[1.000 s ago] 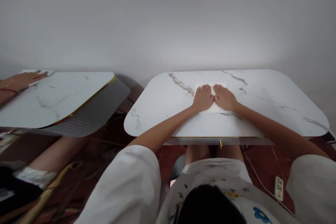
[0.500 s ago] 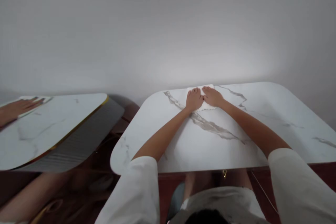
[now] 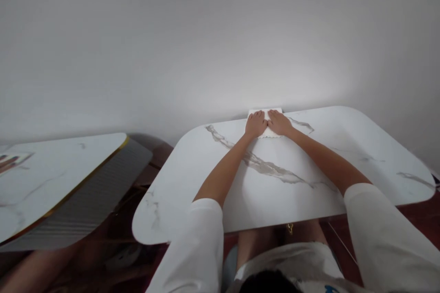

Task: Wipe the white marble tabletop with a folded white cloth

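Note:
A white cloth [image 3: 270, 133] with a scalloped near edge lies at the far edge of a white marble-patterned table [image 3: 192, 178]. Its far side reaches past the tabletop toward the wall. My left hand [image 3: 256, 123] rests flat on the cloth's left part, fingers stretched away from me. Beside it, my right hand [image 3: 279, 122] presses flat on the right part, with the thumbs meeting in the middle. Both arms reach straight out over the tabletop. The palms hide most of the cloth.
A grey wall [image 3: 220, 46] stands right behind the table. To the left is a second marble-patterned table [image 3: 68, 165] with a gold edge, where a co-worker's fingers [image 3: 8, 162] rest on a light cloth, cut off by the frame. A gap separates the tables.
Both hands and the cloth have slid slightly farther away, so the cloth now overlaps the table's back edge. The view has shifted, and the co-worker's hand is mostly out of frame.

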Motion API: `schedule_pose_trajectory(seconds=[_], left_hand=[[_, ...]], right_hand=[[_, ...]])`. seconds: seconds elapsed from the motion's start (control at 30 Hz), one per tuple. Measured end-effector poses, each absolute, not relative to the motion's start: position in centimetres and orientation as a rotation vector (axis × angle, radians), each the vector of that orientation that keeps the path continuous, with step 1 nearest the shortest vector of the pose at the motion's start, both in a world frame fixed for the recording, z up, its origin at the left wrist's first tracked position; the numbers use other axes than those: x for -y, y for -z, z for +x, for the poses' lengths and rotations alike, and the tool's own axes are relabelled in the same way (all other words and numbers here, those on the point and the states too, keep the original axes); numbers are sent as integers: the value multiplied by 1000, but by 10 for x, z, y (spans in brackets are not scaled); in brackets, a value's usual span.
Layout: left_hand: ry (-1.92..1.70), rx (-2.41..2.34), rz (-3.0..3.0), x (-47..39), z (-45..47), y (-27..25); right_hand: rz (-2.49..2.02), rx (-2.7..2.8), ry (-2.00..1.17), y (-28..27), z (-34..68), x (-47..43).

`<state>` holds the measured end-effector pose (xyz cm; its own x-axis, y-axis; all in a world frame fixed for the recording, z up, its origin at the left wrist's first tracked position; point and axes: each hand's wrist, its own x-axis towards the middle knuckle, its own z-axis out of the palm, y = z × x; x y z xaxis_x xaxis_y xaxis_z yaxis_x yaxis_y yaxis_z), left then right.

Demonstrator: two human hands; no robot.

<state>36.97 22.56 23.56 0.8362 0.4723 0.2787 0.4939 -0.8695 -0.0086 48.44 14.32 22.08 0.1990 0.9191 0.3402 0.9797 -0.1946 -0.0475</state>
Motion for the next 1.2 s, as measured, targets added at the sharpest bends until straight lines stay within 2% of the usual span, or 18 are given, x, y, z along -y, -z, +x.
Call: schedule_pose_trajectory(seconds=[0.33,0.9,1.2], left_hand=[[390,673,-3006,-165,349,-237],[284,921,-3083,-33,219,-245],[259,954,-3264,14,240,-251]], right_hand=[[-2303,1707,321,-219,460,-76],[-2195,1835,171,-230,341,51],[-2157,1843,190,-224,369,105]])
